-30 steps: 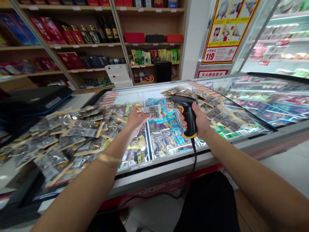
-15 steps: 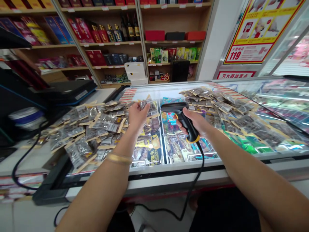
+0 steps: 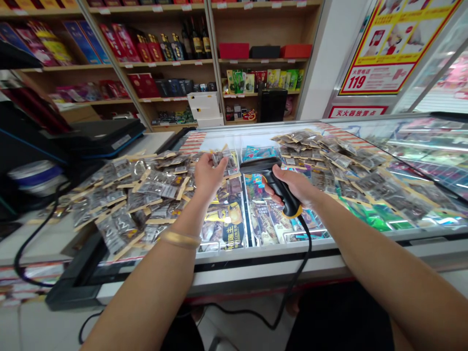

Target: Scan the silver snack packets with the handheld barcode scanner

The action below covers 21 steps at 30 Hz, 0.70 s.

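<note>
Scanner (image 3: 281, 189) sat clasped in the right grip (image 3: 300, 187), while the left grip (image 3: 208, 176) pinched a packet (image 3: 218, 156) over the freezer (image 3: 234, 278).

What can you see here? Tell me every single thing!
case: one, white and black, below both hands
packet: one, clear and tan, in left hand
scanner: one, black and yellow, in right hand
other packets: many, clear and tan, heaped left and right
bags: many, mixed colours, inside the case
cable: at least one, black, from scanner
tub: one, white and blue, far left
shelves: several, wooden, back
bottles: several, mostly dark, on shelves
row of boxes: three, red, black, orange, on a shelf
poster: one, yellow, red, white, upper right
sign: one, red and white, below poster
Other shelf goods: too small to count
bangle: one, gold, behind left hand
left hand: one, bare, at packet
right hand: one, bare, around scanner
</note>
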Available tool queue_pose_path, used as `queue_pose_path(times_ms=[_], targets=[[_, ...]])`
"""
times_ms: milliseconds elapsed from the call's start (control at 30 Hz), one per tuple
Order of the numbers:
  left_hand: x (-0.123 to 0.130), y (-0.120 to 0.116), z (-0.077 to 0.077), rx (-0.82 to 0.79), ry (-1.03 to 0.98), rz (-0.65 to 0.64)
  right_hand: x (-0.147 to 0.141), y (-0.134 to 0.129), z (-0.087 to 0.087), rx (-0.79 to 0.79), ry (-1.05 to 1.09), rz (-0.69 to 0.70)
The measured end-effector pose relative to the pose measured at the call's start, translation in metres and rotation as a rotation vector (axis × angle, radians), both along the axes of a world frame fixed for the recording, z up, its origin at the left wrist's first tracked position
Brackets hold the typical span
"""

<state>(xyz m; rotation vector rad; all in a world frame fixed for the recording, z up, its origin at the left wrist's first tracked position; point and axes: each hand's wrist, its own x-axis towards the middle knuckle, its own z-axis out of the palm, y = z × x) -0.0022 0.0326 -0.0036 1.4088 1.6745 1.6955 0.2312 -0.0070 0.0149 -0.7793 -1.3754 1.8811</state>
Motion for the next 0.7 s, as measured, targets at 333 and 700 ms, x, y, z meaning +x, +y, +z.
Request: queue_pose_path(times_ms=[333, 700], targets=[[0.006, -0.009, 0.009, -0.022, 0.111, 0.032, -0.005, 0.0, 0.005, -0.035, 0.12, -0.059], [-0.1, -0.038, 0.086, -0.178, 0.599, 0.401, -0.1, 0.008, 0.029, -0.119, 0.247, -0.003]])
